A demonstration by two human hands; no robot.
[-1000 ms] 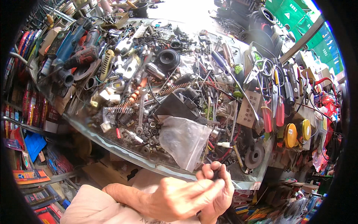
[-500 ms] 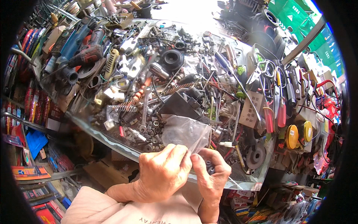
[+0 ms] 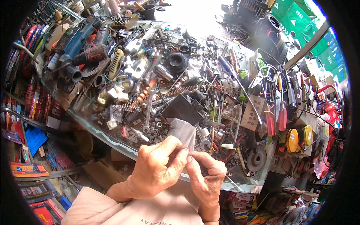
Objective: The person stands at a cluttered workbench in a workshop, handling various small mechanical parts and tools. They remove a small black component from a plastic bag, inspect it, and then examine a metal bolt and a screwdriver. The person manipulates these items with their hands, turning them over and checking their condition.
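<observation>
My left hand [image 3: 155, 167] is closed, pinching the edge of a clear plastic bag [image 3: 182, 129] with thumb and forefinger. Close beside it on the right, my right hand [image 3: 204, 180] grips the same bag at its lower edge; whatever is inside that hand's curled fingers is dark and too hidden to make out. The bag hangs bunched at the front of the glass tabletop [image 3: 120, 144], over a dense heap of loose metal parts [image 3: 157, 123]. A black rectangular part [image 3: 180, 108] lies just behind the bag.
Power tools [image 3: 90, 56] lie at the back left, a black round part [image 3: 176, 62] mid-table. Scissors [image 3: 260, 78], red-handled tools [image 3: 270, 122] and yellow discs [image 3: 292, 140] are on the right. A grinding disc [image 3: 257, 161] sits near the front-right corner. Packed shelves [image 3: 33, 180] flank the lower left.
Both hands have moved onto the plastic bag and pinch it. The bag, earlier lying flat on the parts, is drawn toward me and bunched narrower between my fingers.
</observation>
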